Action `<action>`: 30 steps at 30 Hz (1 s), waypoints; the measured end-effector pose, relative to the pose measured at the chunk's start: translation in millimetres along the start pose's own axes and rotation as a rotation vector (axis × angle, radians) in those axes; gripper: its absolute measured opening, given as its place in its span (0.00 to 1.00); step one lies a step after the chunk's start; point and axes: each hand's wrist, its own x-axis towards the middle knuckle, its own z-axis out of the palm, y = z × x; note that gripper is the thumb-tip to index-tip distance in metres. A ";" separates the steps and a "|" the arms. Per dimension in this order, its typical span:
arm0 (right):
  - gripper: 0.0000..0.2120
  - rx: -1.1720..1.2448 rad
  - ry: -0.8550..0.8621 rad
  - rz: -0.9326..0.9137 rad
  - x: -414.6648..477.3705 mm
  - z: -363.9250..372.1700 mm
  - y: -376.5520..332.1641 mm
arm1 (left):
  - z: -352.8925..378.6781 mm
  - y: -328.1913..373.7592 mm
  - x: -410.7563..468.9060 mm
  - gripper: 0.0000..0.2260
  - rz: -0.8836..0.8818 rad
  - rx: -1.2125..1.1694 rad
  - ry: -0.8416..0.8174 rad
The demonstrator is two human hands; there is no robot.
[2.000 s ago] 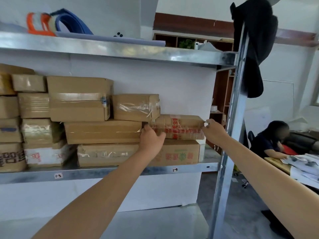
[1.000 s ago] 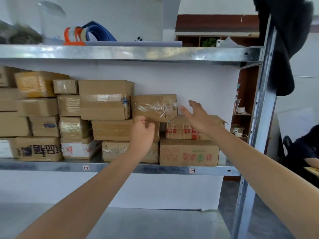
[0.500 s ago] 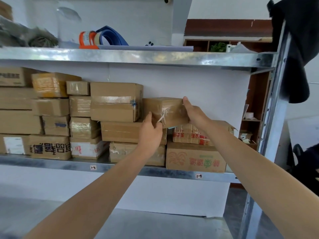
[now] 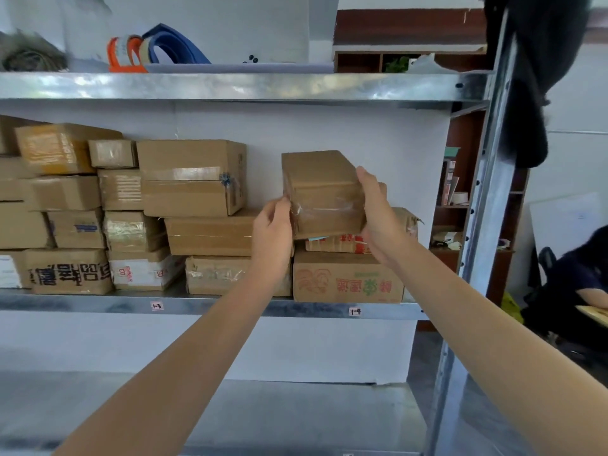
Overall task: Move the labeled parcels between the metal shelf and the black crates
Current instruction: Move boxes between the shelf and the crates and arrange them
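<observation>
Gripping a small taped parcel [image 4: 322, 192] from both sides: curling the left hand [image 4: 273, 238] round its left edge, clasping its right side with the right hand [image 4: 378, 222], thumb lying over the top corner. Holding it tilted just above a red-printed parcel [image 4: 339, 244] lying on a larger printed box [image 4: 348, 281] at the right end of the metal shelf [image 4: 230, 306] — facing brown cartons [image 4: 190, 179] stacked to the left. Working beside a black garment [image 4: 533, 77] hanging from the shelf post.
</observation>
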 end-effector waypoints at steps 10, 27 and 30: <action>0.24 -0.039 -0.064 0.018 -48.7 -18.9 36.1 | -9.5 -16.4 -45.4 0.16 -0.083 -0.016 0.054; 0.15 0.041 -0.324 0.186 -106.9 42.7 134.9 | -107.7 -49.0 -131.3 0.19 -0.170 0.094 0.275; 0.17 0.064 -0.425 0.220 -115.1 63.2 145.9 | -135.6 -53.5 -141.1 0.15 -0.123 0.109 0.276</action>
